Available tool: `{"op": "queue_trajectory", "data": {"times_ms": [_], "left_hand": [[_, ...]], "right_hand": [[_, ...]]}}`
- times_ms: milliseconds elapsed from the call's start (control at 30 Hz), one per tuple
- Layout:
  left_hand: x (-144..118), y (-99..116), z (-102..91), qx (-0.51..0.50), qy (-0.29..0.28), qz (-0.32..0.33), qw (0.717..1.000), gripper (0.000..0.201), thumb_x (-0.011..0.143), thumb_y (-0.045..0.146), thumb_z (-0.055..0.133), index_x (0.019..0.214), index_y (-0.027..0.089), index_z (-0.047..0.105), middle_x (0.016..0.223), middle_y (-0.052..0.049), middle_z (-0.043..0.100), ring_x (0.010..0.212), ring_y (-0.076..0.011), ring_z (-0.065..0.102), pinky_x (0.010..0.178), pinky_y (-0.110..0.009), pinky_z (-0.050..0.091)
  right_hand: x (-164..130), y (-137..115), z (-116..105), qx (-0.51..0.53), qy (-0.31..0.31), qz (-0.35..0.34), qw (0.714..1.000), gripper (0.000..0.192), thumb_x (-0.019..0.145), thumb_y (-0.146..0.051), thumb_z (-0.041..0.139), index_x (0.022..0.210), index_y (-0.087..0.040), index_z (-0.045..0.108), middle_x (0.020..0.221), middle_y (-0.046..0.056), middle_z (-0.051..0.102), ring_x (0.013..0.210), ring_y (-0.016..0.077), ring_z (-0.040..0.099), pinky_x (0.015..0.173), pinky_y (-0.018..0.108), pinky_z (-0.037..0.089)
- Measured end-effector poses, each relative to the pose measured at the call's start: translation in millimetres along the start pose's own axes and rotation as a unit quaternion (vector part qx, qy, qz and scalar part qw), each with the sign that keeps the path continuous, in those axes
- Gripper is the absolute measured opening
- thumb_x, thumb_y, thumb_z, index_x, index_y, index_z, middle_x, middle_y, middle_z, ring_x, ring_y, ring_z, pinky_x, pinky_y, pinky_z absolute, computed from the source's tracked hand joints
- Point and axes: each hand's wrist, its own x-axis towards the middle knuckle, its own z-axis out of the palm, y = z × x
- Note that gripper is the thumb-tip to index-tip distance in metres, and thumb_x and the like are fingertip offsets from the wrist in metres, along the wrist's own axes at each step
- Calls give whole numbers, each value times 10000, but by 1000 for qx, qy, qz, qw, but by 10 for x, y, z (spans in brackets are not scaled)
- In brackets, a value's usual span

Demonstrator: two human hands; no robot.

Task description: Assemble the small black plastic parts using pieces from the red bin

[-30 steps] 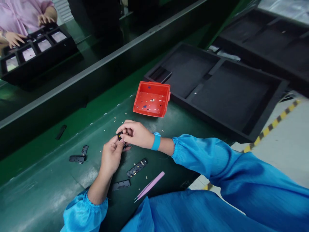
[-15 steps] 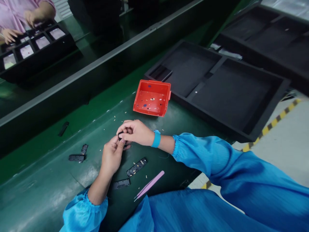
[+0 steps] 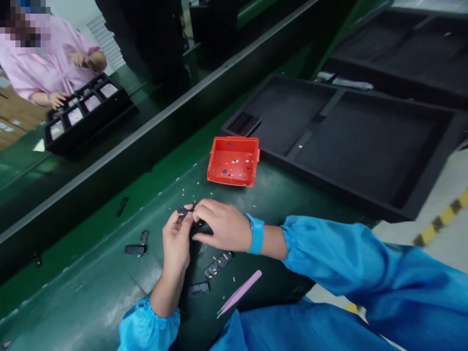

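Observation:
My left hand pinches a small black plastic part between thumb and fingers, above the green table surface. Right beside it is my right hand, wearing a blue wrist band. Its fingers curve down close to the part, with the thumb apart from them; nothing shows in its grasp. Below the hands lie a long black plastic part with light bits on it, another black plastic part and pink tweezers. Two more black pieces rest to the left.
A red bin holding tiny scraps stands beyond my hands. Large black trays fill the right side. A single black piece lies farther left. Behind the raised ledge, a person in pink has hands at a black compartment box.
My right hand has drawn slightly away from the left, its thumb coming off the black part. The left hand still holds the part. The whole view has shifted.

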Motion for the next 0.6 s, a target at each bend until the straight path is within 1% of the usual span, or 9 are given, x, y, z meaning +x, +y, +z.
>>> {"op": "queue_trajectory", "data": {"times_ms": [100,200,233,300,367,400,433,500,600], "left_hand": [[96,122,28,71,-48,15,996,298,849,388,725,1060,177,718,933,-60,761,837,-182,722,791,-281,574],[497,301,-31,247,-90,77,962,367,959,467,545,998,170,755,966,-105,766,902,-252,734,825,-365,580],[707,365,-67,311,-55,123,941,392,981,451,496,943,170,766,1000,-121,761,964,-276,726,861,-387,569],[1183,476,-145,418,47,188,887,316,979,346,506,1083,161,740,1143,-158,721,1121,-321,673,988,-448,514],[1630,537,-225,508,134,203,827,336,904,256,623,1201,111,684,1341,-228,599,1277,-396,555,1088,-526,426],[1810,546,-265,531,144,192,813,375,852,243,696,1190,84,672,1378,-251,559,1318,-430,502,1116,-559,387],[1950,546,-304,532,139,182,815,339,820,226,734,1114,67,679,1360,-250,562,1340,-445,468,1141,-586,345],[2112,541,-368,485,107,172,851,110,863,185,670,878,76,658,1231,-174,621,1368,-415,443,1173,-604,283],[2111,576,-396,419,87,150,891,252,920,192,573,683,122,525,1020,-57,629,1334,-331,500,1142,-535,364]], "right_hand": [[-61,49,-34,-85,13,-24,996,95,915,-154,630,904,-183,540,925,64,615,849,192,593,706,296,473],[-77,193,-127,-84,9,-6,996,156,900,-142,676,886,-195,530,868,19,607,740,153,568,670,274,446],[-88,232,-160,-81,-1,-1,997,181,889,-158,704,883,-198,528,862,10,609,721,147,561,655,270,436],[-135,263,-213,-77,-31,-5,997,191,893,-180,717,875,-203,528,861,3,624,723,145,567,655,266,430],[-212,225,-244,-66,-70,-30,995,164,922,-201,693,875,-205,536,883,11,649,776,153,590,703,269,447],[-258,186,-256,-58,-92,-46,993,147,939,-216,675,879,-205,542,900,18,661,809,157,601,736,273,457],[-305,140,-269,-50,-113,-62,990,130,958,-233,653,887,-202,549,920,28,671,839,162,609,768,278,464],[-391,46,-300,-42,-157,-95,982,115,999,-263,589,908,-196,567,958,51,685,882,169,616,811,290,471],[-486,-52,-337,-48,-222,-154,962,187,1050,-279,472,946,-189,598,990,68,699,911,175,612,828,303,467]]}}
